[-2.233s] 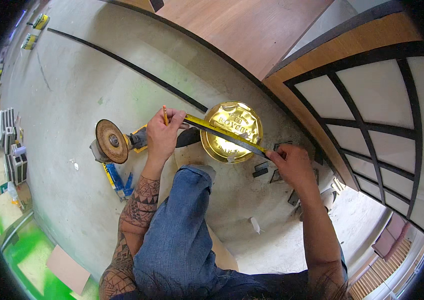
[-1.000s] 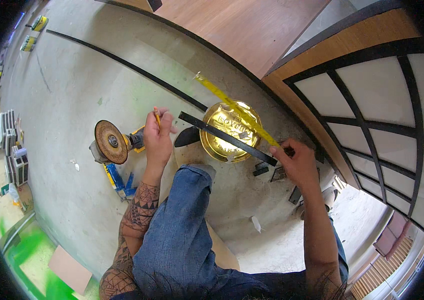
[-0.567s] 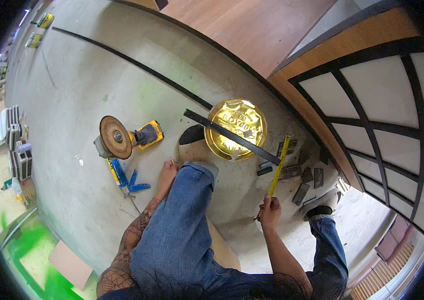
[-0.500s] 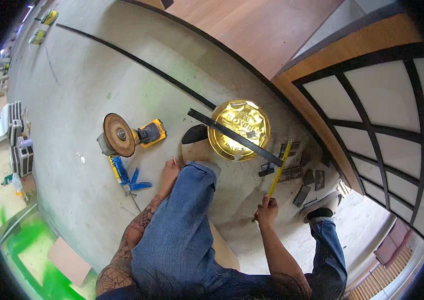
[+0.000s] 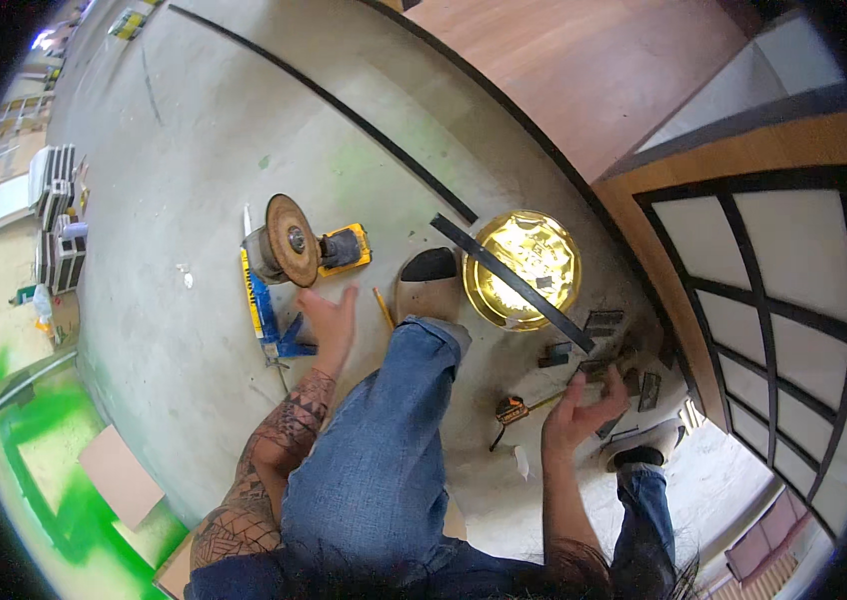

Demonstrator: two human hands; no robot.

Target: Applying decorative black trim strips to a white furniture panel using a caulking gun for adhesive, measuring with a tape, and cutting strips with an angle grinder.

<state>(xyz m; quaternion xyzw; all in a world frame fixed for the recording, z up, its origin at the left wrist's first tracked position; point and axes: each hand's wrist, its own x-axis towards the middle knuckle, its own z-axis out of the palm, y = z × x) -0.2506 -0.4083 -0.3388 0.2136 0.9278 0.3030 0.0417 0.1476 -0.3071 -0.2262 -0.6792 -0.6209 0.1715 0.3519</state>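
Observation:
My left hand (image 5: 331,322), empty with thumb and fingers apart, is just below an angle grinder (image 5: 292,243) with a worn brown disc and yellow battery end. I cannot tell whether it touches the grinder. A pencil (image 5: 384,308) lies on the floor beside my shoe. My right hand (image 5: 587,412) hovers open, fingers curved and apart, over several small dark cut pieces (image 5: 651,391). Left of it a yellow-and-black tape measure (image 5: 513,410) rests on the floor. A short black flat bar (image 5: 504,275) lies across a round gold tin (image 5: 554,262), its lower end near my right hand.
A blue-and-yellow caulking gun (image 5: 262,305) lies under the grinder. One long black bar (image 5: 334,115) stretches across the concrete floor. At the right stands a wooden panel with a black-framed white grid (image 5: 794,250). My shoes (image 5: 431,285) flank the work; a green-sprayed patch (image 5: 54,480) is lower left.
My right hand let go of the tape measure, which now lies on the floor, and moved right. The left hand released the pencil and rose toward the grinder. The view shifted.

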